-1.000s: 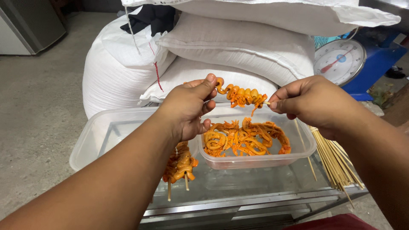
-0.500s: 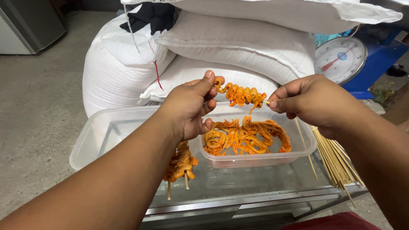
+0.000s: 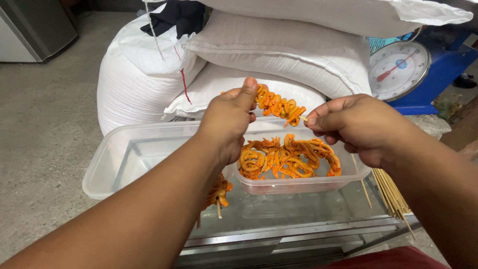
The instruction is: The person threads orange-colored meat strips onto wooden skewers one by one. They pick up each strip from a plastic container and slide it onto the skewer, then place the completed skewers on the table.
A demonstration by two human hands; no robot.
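Both hands raised over the tub [image 3: 298, 185]: left hand [image 3: 228, 122], thumb up, fingers pinching the skewer [image 3: 279, 106]; right hand [image 3: 348, 124] fingers clenched on its stick end.

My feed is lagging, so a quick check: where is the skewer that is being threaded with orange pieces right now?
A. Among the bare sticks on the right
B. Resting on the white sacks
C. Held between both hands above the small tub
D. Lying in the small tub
C: the left hand and right hand each pinch an end of the skewer, which sits in the air above the small tub.
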